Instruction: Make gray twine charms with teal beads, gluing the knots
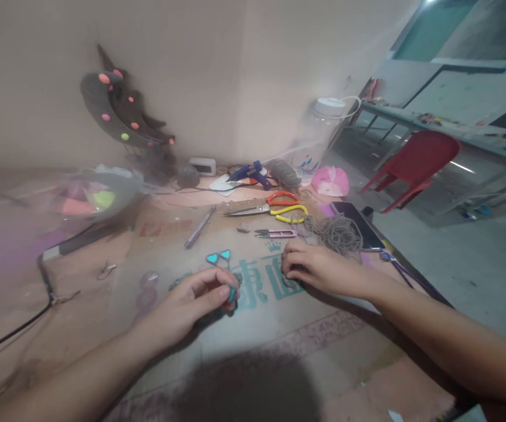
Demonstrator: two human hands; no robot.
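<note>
My left hand (195, 302) rests on the cardboard-covered table (279, 346) with its fingers pinched on a small teal piece (231, 293). Two teal heart-shaped pieces (218, 257) lie just beyond it. My right hand (318, 269) lies palm down to the right, fingers curled and pressed on something small and dark that I cannot make out. A tangle of grey yarn (336, 231) lies right behind the right hand.
Behind the hands lie orange-and-yellow scissors (274, 206), pink thread snips (277, 233), a blue glue gun (250, 173), a phone (358, 223) and a pink object (330, 180). A bowl of coloured pieces (94, 196) sits far left. A red chair (415, 164) stands right of the table.
</note>
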